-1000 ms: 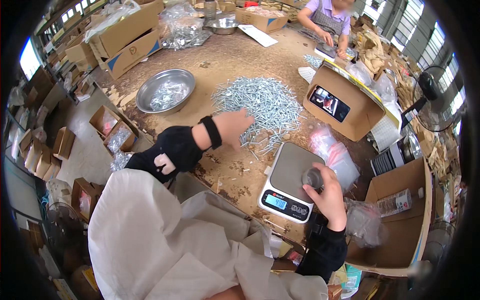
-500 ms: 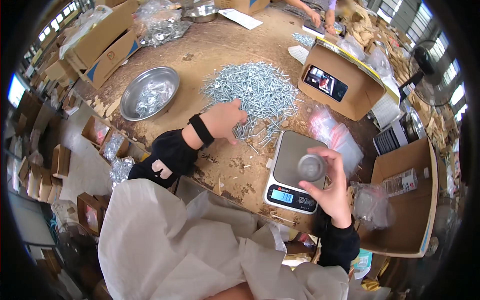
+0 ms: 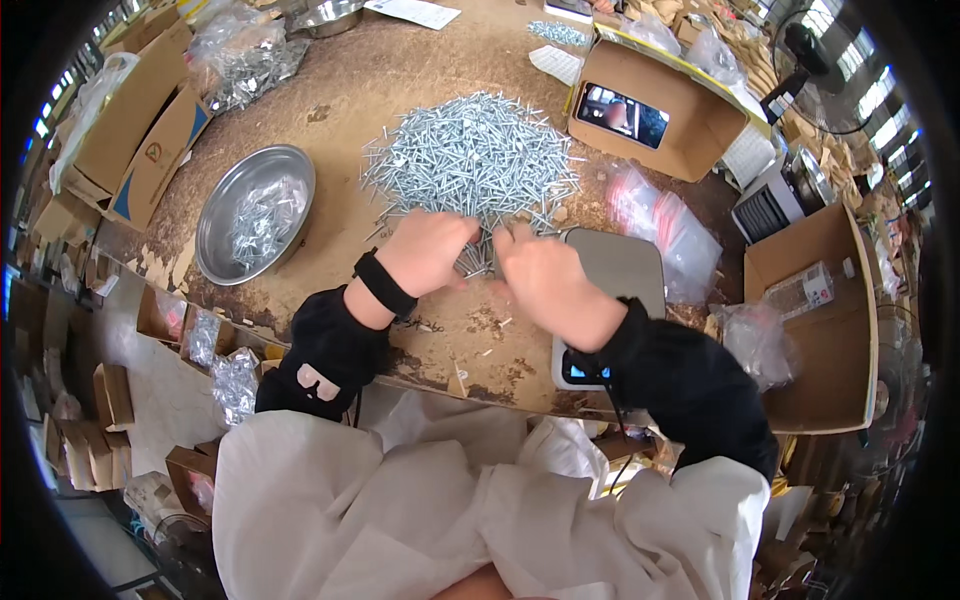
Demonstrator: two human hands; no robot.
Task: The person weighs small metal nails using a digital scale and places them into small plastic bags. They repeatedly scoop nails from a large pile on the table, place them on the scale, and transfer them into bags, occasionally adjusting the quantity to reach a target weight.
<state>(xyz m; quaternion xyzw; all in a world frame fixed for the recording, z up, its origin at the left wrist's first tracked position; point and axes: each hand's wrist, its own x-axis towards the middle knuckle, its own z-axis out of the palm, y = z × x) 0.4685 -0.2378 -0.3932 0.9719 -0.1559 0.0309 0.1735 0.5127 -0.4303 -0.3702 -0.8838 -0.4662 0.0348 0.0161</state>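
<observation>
A heap of silvery screws lies mid-table. At its near edge my left hand, with a black band on the wrist, is closed with its fingers curled among the screws. My right hand faces it from the other side, knuckles up and fingers bent down into the same edge. A few screws show between the two hands. What either hand grips is hidden beneath it, and the small round cup is out of sight. Under my right forearm sits the digital scale, its lit display partly covered by the sleeve.
A metal bowl with clear plastic bags in it stands left of the heap. Zip bags lie beyond the scale. A phone leans inside an open carton. Another carton stands at the right, and boxes at the far left.
My right hand has left the scale, where it held a small round cup, and moved left to the heap. My left hand stays at the heap, its fingers now more curled. The view has shifted.
</observation>
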